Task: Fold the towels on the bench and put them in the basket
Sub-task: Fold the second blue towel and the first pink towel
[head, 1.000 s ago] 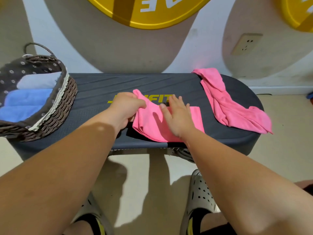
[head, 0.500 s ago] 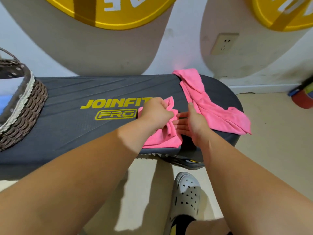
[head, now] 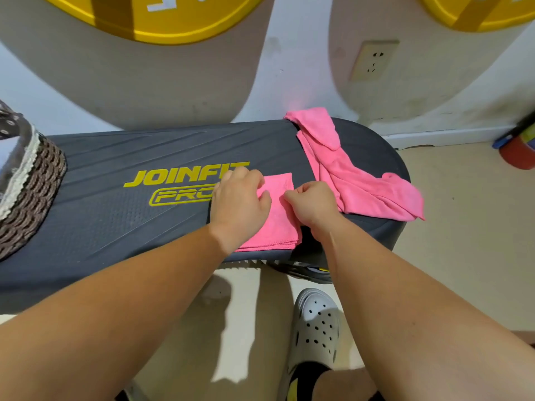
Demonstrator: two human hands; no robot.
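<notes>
Both hands clutch the folded pink towel: left hand at nine o'clock, right hand pinching its three o'clock edge.

Left hand, right hand on pink towel

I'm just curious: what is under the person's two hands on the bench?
A folded pink towel lies under the left hand and right hand, flat on the dark bench. The hands cover its sides; the left one also hides the end of the yellow logo.

Bench free toward basket (loose towel right).
</notes>
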